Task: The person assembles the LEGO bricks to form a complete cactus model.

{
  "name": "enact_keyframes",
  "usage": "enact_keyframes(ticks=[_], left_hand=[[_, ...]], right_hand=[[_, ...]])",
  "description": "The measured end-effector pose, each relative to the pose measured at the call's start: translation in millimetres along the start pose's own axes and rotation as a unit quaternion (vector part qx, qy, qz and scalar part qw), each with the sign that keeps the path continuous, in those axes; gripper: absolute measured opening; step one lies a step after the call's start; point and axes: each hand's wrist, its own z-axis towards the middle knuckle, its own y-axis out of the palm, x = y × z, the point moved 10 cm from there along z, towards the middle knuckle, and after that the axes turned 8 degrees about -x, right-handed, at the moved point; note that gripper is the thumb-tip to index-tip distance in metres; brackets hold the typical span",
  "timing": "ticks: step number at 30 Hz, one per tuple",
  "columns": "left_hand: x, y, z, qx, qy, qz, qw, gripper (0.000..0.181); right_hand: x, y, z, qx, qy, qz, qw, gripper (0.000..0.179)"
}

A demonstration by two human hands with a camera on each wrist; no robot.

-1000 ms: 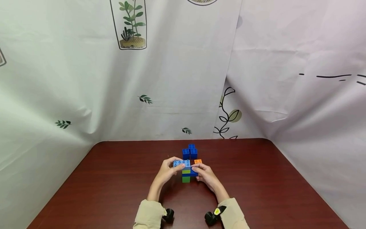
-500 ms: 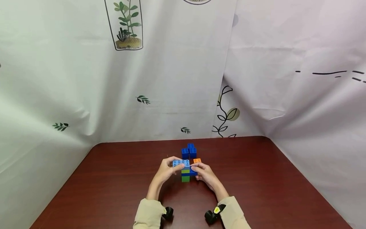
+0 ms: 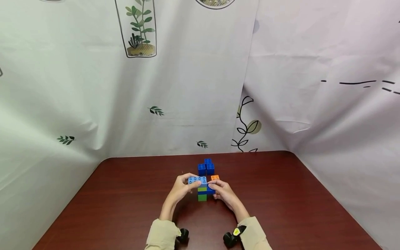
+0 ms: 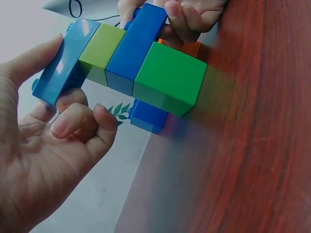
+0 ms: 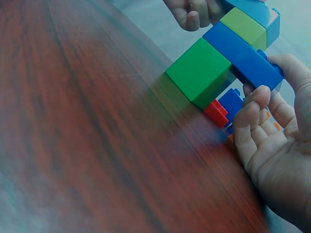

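Before me stands a stack of toy building bricks. At its base is a green brick (image 4: 170,77); above it lie a long dark blue brick (image 5: 243,63), a lime brick (image 4: 102,51) and a long light blue brick (image 3: 197,180) on top. The light blue brick juts to the left, the dark blue one to the right. My left hand (image 3: 180,187) grips the light blue brick, thumb on its near side and fingers behind and below. My right hand (image 3: 225,192) pinches the jutting end of the dark blue brick between thumb and fingers.
Several blue bricks (image 3: 206,167) stand behind the stack on the brown table (image 3: 131,194). Close to my right fingers is an orange brick (image 3: 215,177). The right wrist view also shows a red brick (image 5: 216,113) behind the green one. A printed curtain (image 3: 193,86) hangs at the table's back.
The head view shifts slightly. Both hands keep their hold, and the stack stays as it was.
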Motion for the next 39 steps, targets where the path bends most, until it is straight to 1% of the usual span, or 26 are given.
enact_keyframes(ticks=[4, 9, 15, 21, 27, 35, 39], left_hand=[[0.5, -1.3, -0.1, -0.004, 0.002, 0.000, 1.0000, 0.028], [1.2, -1.4, -2.1, -0.008, -0.007, 0.010, 0.9999, 0.030], [0.6, -2.6, -6.0, -0.010, -0.016, 0.012, 0.9998, 0.029], [0.0, -2.2, -4.3, -0.012, -0.011, 0.006, 0.9998, 0.028], [-3.0, -2.1, -3.0, -0.014, -0.018, 0.005, 0.9997, 0.027], [1.2, -2.1, -5.0, -0.022, -0.013, 0.007, 0.9997, 0.031], [-0.2, -2.1, -4.0, -0.022, -0.015, 0.005, 0.9996, 0.032]], right_hand=[[0.2, 0.9, 0.7, -0.005, -0.003, 0.000, 1.0000, 0.033], [-0.5, 1.5, -0.4, -0.007, -0.006, 0.002, 1.0000, 0.032], [-3.2, 3.1, -2.9, -0.007, -0.005, -0.011, 0.9999, 0.038], [-2.7, 1.9, -1.8, -0.005, -0.005, -0.016, 0.9998, 0.039], [-1.1, 0.8, -1.2, -0.003, -0.007, -0.015, 0.9998, 0.037], [-1.6, 1.5, -1.3, -0.009, -0.009, -0.017, 0.9998, 0.037], [-2.1, 2.2, -1.8, -0.009, -0.009, -0.017, 0.9998, 0.036]])
